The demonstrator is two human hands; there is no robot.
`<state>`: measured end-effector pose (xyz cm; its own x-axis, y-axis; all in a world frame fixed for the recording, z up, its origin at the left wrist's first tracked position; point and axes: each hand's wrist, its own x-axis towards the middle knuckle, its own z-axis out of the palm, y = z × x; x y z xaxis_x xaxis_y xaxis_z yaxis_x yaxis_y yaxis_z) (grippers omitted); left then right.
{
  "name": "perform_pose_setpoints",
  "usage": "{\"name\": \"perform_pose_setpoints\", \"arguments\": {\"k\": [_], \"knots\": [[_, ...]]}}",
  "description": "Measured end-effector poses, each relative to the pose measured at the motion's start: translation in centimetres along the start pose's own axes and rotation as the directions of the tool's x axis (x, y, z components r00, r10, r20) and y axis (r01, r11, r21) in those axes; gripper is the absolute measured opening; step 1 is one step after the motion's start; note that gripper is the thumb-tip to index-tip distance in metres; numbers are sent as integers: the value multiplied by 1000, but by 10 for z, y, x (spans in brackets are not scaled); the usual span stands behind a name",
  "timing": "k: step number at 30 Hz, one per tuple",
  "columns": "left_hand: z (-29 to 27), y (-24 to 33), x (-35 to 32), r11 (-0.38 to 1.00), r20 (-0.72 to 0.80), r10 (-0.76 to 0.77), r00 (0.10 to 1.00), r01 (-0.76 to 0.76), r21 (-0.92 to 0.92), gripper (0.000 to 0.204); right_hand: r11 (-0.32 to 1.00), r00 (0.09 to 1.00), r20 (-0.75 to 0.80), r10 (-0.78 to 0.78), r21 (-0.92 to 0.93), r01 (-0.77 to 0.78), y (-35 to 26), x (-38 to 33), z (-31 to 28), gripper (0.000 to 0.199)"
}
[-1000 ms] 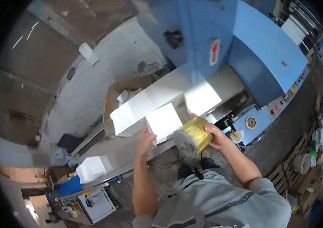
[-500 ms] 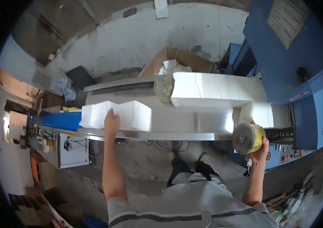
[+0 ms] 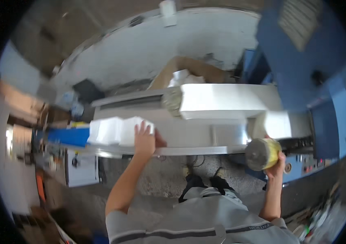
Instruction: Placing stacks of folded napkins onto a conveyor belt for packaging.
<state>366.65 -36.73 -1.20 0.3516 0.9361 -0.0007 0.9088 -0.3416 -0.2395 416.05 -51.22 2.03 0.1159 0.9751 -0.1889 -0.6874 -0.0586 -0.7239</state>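
Note:
A row of white folded paper stacks [image 3: 105, 131] lies on the left part of the metal table, its left end beside a blue surface. My left hand [image 3: 145, 140] rests on the right end of this row, fingers spread over the paper and thumb apart to the right. In my right hand [image 3: 276, 166] is a round cylinder [image 3: 258, 155] with a dull grey end face and a yellow side, held by its side at the table's near right edge. Most of that hand's fingers are hidden behind the cylinder.
A long white paper stack [image 3: 225, 97] runs toward the blue machine [image 3: 303, 65] at right. Another round, wrapped block [image 3: 172, 101] stands against its left end. More paper [image 3: 276, 125] sits by the machine. Behind the metal table [image 3: 189, 134] is an open cardboard box [image 3: 199, 65].
My left hand has moved right along the paper row to its right end, its fingers now spread. The row looks pressed shorter. The right hand still holds the cylinder, slightly lower.

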Motion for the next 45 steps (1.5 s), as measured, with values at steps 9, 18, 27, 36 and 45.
{"name": "perform_pose_setpoints", "arguments": {"k": [9,18,27,36,45], "knots": [[-107,218,56,322,156,152,976,100,-941,41,985,976,189,111,110,-133,-14,-17,-27,95],[-126,430,170,347,-112,221,969,-185,-920,76,975,968,207,140,143,-172,-37,-56,-70,95],[-141,445,175,491,200,170,965,93,-866,80,976,978,173,117,161,-146,-32,-62,-102,85],[-87,346,144,-111,304,172,937,325,-939,51,975,970,222,99,176,-139,-30,-51,-86,82],[-87,158,5,-483,278,-107,955,195,-854,57,786,982,126,-143,-589,190,-40,13,-12,87]]}}
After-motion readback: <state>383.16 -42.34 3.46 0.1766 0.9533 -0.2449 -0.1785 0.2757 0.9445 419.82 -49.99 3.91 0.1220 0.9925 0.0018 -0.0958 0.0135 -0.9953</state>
